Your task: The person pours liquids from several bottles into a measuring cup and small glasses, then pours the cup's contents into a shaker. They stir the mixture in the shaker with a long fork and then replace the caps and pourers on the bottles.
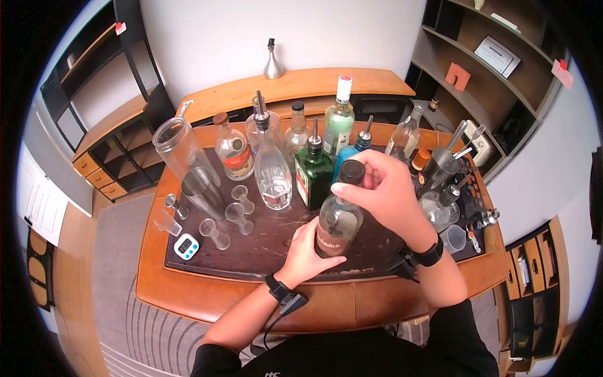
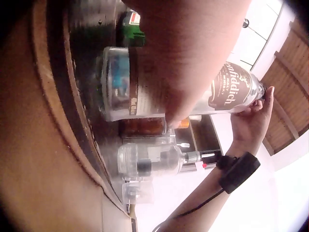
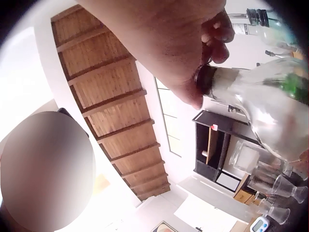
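A clear glass whisky bottle (image 1: 340, 221) with a brown label (image 2: 231, 89) stands upright at the near side of the dark table top. My left hand (image 1: 306, 254) holds its lower body, with the thumb along the near side. At the top, my right hand (image 1: 391, 193) grips the dark cap (image 1: 352, 170) between thumb and fingers. In the right wrist view the cap (image 3: 205, 79) sits on the bottle's neck. Just behind stands a green bottle (image 1: 315, 174) with a metal pourer, and a blue bottle (image 1: 362, 146) is partly hidden by my right hand.
Left of the bottle stand several small clear jiggers (image 1: 214, 234), a metal shaker tin (image 1: 204, 191) and a white timer (image 1: 186, 247). A clear bottle with a pourer (image 1: 273, 173) and other bottles line the back. Bar tools in a metal cup (image 1: 440, 168) crowd the right side.
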Available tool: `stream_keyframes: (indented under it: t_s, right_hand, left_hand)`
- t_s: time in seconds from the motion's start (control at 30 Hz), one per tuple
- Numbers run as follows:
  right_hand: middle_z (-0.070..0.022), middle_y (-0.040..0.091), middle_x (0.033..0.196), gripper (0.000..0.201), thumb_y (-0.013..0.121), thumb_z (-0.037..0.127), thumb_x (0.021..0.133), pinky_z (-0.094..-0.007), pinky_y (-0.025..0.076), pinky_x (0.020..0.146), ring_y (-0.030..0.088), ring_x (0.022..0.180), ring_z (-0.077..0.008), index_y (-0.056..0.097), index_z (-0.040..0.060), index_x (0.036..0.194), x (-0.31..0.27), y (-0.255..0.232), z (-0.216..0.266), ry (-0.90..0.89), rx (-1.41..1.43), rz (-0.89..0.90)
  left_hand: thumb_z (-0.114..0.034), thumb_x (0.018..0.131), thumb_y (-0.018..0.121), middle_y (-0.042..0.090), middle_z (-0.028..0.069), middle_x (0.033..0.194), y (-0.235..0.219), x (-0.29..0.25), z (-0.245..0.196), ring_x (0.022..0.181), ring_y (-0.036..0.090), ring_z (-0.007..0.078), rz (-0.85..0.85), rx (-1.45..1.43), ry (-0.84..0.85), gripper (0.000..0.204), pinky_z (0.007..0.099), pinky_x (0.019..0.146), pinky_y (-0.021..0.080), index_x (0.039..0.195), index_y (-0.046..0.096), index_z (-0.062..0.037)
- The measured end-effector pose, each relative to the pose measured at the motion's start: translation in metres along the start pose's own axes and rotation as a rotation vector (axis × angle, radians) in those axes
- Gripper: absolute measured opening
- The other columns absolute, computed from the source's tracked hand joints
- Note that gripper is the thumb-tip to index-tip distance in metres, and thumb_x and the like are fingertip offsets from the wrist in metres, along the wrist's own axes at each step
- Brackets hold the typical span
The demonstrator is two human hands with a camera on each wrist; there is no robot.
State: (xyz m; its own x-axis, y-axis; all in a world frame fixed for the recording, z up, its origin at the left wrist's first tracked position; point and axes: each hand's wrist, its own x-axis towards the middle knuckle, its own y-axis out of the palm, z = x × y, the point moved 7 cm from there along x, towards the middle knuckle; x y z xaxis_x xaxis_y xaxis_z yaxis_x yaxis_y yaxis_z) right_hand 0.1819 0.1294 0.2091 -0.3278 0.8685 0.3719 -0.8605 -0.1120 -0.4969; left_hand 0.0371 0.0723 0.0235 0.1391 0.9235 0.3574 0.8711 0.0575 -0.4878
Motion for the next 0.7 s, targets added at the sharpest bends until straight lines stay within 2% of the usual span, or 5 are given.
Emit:
stream_keyframes:
  t_s: [0.1,0.3,0.37,0.63,0.7]
  right_hand:
    - [-0.0034,0.063,0.079,0.028,0.083,0.021,0.08,-0.0295,0.046,0.067,0.056,0.074,-0.0129,0.07,0.0018,0.096,-0.004,0.001,0.016,-0.251,0.027,-0.075]
    - [-0.0085,0.066,0.103,0.03,0.073,0.017,0.087,-0.0308,0.048,0.089,0.062,0.097,-0.0166,0.068,-0.0015,0.109,-0.002,0.011,0.001,-0.229,0.266,0.074]
    - [-0.0093,0.068,0.108,0.032,0.07,0.018,0.089,-0.0316,0.048,0.092,0.062,0.103,-0.0166,0.066,-0.002,0.113,0.001,0.007,-0.001,-0.109,0.536,0.107]
    - [-0.0059,0.066,0.116,0.045,0.066,0.004,0.094,-0.0265,0.048,0.09,0.061,0.104,-0.0131,0.058,0.0027,0.138,-0.004,-0.053,0.005,-0.161,0.595,-0.152]
    - [-0.0113,0.066,0.114,0.051,0.066,0.007,0.091,-0.0326,0.049,0.097,0.063,0.109,-0.0192,0.056,-0.0004,0.14,-0.022,-0.052,-0.021,-0.151,0.362,-0.139]
  left_hand:
    - [-0.033,0.064,0.093,0.058,0.0179,0.134,0.002,0.0,0.001,0.126,0.053,0.0385,0.02,0.014,0.017,0.098,0.0481,0.109,0.04,0.143,0.044,-0.0037]
    - [-0.034,0.066,0.092,0.059,0.0169,0.133,0.003,0.001,0.003,0.125,0.054,0.0377,0.054,-0.009,0.022,0.094,0.0494,0.112,0.037,0.141,0.045,-0.0025]
    - [-0.034,0.066,0.092,0.059,0.0173,0.133,0.002,0.002,0.001,0.126,0.054,0.037,0.054,-0.001,0.04,0.094,0.0498,0.113,0.036,0.142,0.045,-0.0024]
    - [-0.035,0.067,0.092,0.059,0.018,0.134,0.002,0.001,-0.002,0.127,0.054,0.0363,0.055,0.004,0.064,0.096,0.0506,0.115,0.035,0.143,0.044,-0.0019]
    - [-0.035,0.065,0.093,0.059,0.0183,0.133,0.003,0.001,0.002,0.127,0.053,0.0377,0.067,-0.017,0.024,0.097,0.0503,0.113,0.036,0.143,0.044,-0.002]
